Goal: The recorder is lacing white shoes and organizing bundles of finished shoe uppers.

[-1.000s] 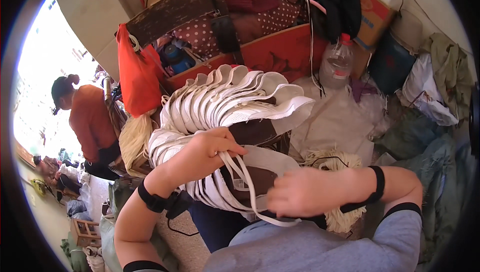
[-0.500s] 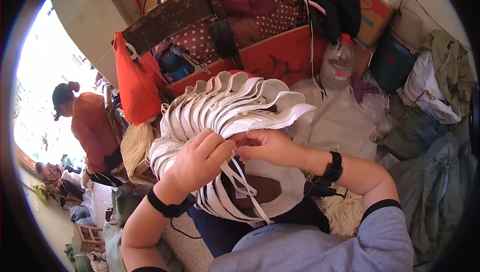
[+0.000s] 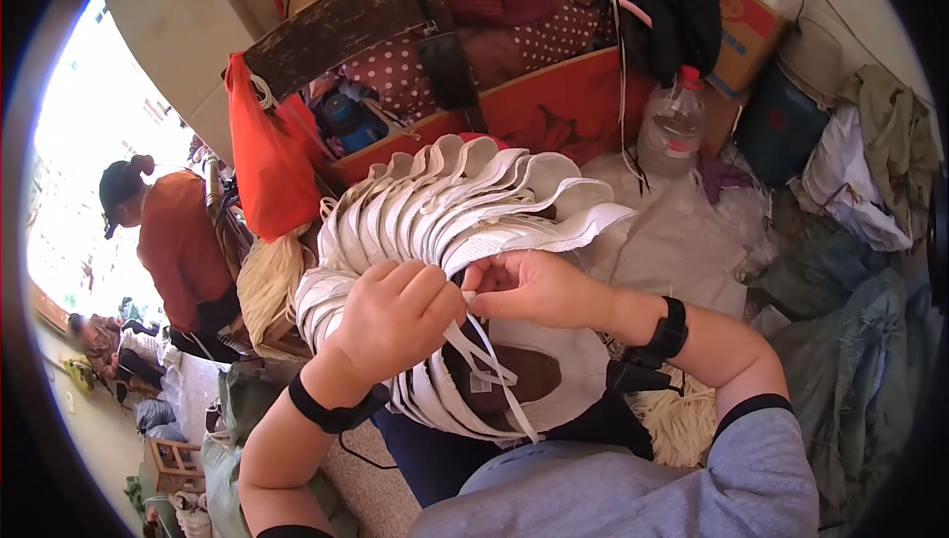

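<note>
Indoors, above my lap, my left hand (image 3: 397, 311) is curled shut on a flat white lace (image 3: 460, 343), while the thumb and fingertips of my right hand (image 3: 534, 289) meet it at the edge of a white shoe upper. I cannot tell whether those right fingertips clamp the lace or the fabric. Taking my hands as the clock's centre, the stack of white shoe uppers (image 3: 425, 202) fans from nine o'clock over the top to two; the nearest upper (image 3: 578, 365), its brown inside showing, opens at five.

Both strands of lace dangle toward five o'clock over that opening, and I judge them the chief hazard: crossing loosely, they could twist or knot if pulled from above. My knuckles hide the spot where the fingers meet, so a misplaced lace end could pass unnoticed. With nothing visible clamping the stack, a hard tug could skew its curve or tip the outer pieces off my dark trousers (image 3: 420, 454). Near four o'clock, the black device (image 3: 638, 377) at my right wrist hangs close to a cream hank of cord (image 3: 677, 419); a sweep of that arm could snag its threads.
</note>
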The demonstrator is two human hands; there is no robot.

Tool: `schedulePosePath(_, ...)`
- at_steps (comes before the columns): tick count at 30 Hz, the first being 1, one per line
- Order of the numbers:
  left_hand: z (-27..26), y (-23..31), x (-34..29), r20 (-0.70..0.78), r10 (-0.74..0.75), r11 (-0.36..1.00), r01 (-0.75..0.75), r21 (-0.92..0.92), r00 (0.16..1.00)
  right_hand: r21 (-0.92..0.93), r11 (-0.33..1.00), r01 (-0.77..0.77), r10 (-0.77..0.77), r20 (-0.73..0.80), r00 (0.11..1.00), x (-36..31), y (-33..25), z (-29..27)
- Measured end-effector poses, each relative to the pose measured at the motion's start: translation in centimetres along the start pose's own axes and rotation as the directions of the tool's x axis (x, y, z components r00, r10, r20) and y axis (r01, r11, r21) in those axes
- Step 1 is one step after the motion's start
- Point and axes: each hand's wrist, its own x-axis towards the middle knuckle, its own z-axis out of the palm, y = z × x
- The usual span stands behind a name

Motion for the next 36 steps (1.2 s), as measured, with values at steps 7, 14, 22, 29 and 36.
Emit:
schedulePosePath(7,-0.2,-0.1,-0.6,0.021,-0.038,0.999,0.039,-0.035,0.999,-0.098,0.995,-0.025,0.024,-0.018,1.000,-0.4,-0.9,0.4)
schedulePosePath(14,0.3,0.2,-0.4,0.017,-0.035,0.997,0.036,-0.062,0.999,-0.730,0.529,0.433,-0.611,0.027,0.792,-0.7,0.9,1.2)
schedulePosePath(22,0.0,0.6,-0.7,0.032,-0.017,0.999,0.019,-0.040,0.999,-0.101,0.983,0.155,-0.169,-0.152,0.974,-1.8,-0.4,2.2)
schedulePosePath(29,0.1,0.3,-1.5,0.068,-0.061,0.988,0.070,-0.140,0.996,0.185,0.971,-0.153,0.165,-0.049,0.985,-1.8,-0.6,0.7)
schedulePosePath(36,-1.3,-1.7,-8.0,0.242,-0.277,0.871,0.349,-0.345,0.930,-0.426,0.900,-0.096,-0.028,-0.278,0.960,-4.1,4.5,-5.9)
